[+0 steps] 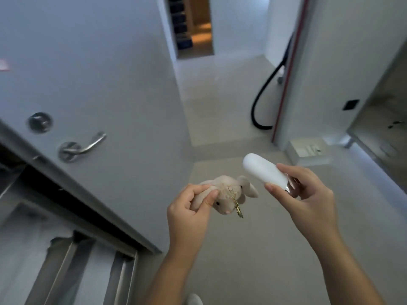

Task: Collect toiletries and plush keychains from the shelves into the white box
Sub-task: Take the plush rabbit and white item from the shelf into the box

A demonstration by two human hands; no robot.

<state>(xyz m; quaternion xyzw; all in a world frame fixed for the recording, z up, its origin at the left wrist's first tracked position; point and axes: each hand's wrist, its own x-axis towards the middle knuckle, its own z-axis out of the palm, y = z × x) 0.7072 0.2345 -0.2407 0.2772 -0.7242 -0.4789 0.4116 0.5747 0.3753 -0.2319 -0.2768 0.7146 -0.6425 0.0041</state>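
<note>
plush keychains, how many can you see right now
1. A beige bunny plush keychain with a gold clasp, held in the left hand over the floor. The right hand holds a white bottle instead. No others are in view.

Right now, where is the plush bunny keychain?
In the head view, the bunny keychain is held in the left hand over the floor, just left of the white bottle in the right hand.
</note>
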